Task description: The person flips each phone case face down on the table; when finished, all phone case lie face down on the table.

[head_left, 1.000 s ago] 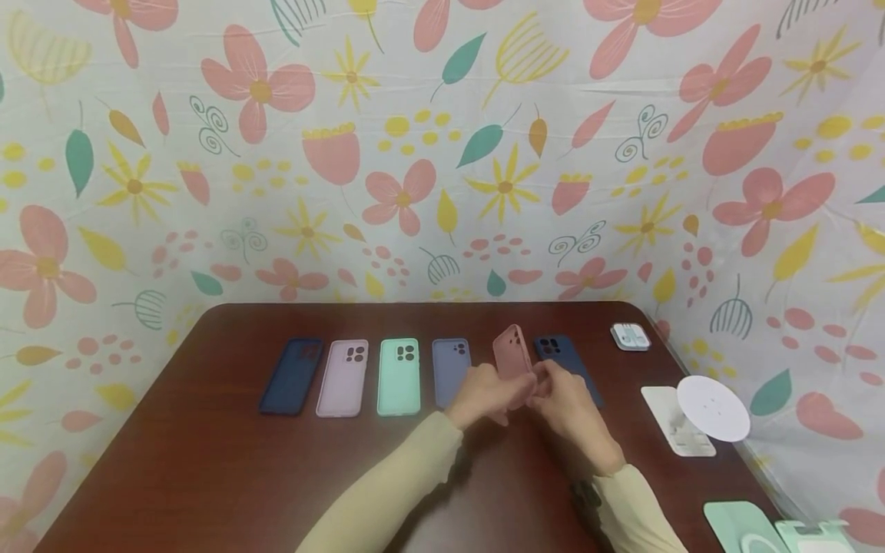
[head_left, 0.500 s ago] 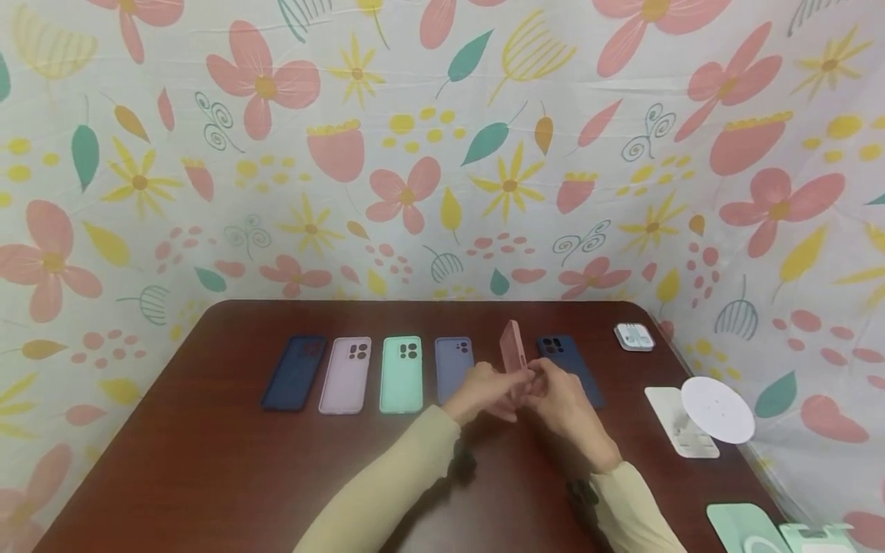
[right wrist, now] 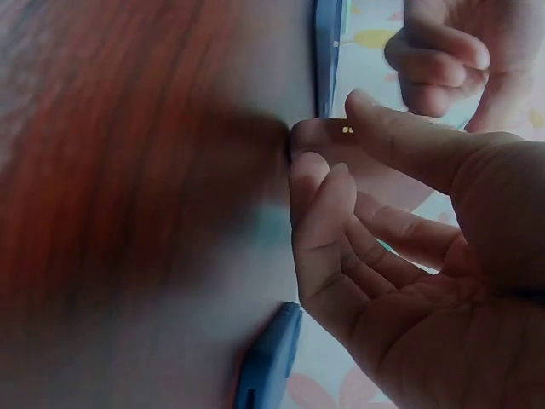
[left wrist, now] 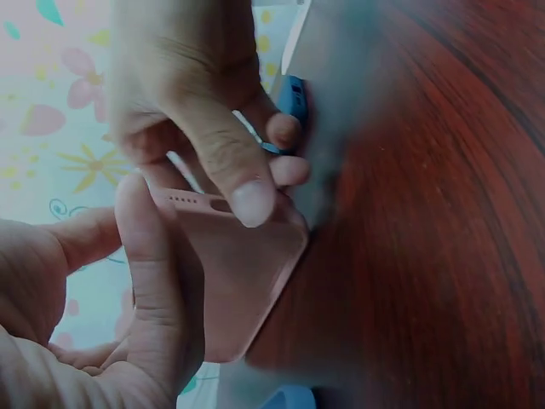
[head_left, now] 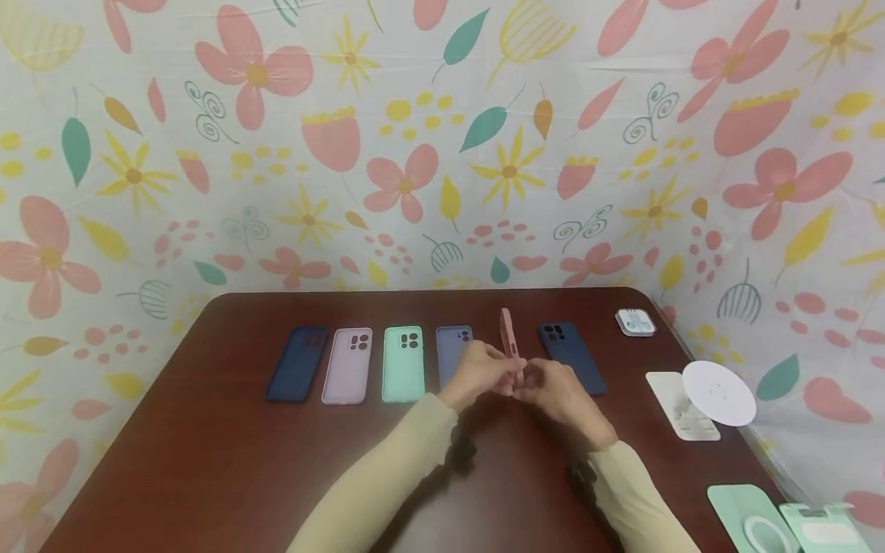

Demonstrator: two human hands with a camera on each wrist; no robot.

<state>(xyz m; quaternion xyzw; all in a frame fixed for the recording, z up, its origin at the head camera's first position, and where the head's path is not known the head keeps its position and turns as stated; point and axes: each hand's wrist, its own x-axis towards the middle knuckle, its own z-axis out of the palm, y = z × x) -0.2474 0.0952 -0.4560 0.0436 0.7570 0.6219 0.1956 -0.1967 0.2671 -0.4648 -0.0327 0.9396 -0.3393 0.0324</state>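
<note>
A pink phone case (head_left: pixel 508 332) stands on its long side between both hands, its narrow edge towards the head camera. My left hand (head_left: pixel 479 370) pinches its near end, the thumb on the edge beside the speaker holes in the left wrist view. My right hand (head_left: pixel 558 390) grips the case's lower near corner, its thumb (left wrist: pixel 254 201) over the rim by the port opening. In the left wrist view the inside of the pink case (left wrist: pixel 243 290) faces the camera. A periwinkle case (head_left: pixel 452 346) lies partly hidden behind the left hand, and a dark blue case (head_left: pixel 574 357) behind the right.
Left along the row lie a mint case (head_left: pixel 403 365), a lilac case (head_left: pixel 347 367) and a navy case (head_left: pixel 297 365). On the table's right side are boxed earphones (head_left: pixel 634 322), a white stand with a round plate (head_left: pixel 719 393) and a mint stand (head_left: pixel 754 518). A floral cloth hangs behind.
The pink case has turned from showing its camera-hole side to nearly edge-on. Both hands keep hold of it, the fingers shifting slightly. The head view has tilted down a little.
</note>
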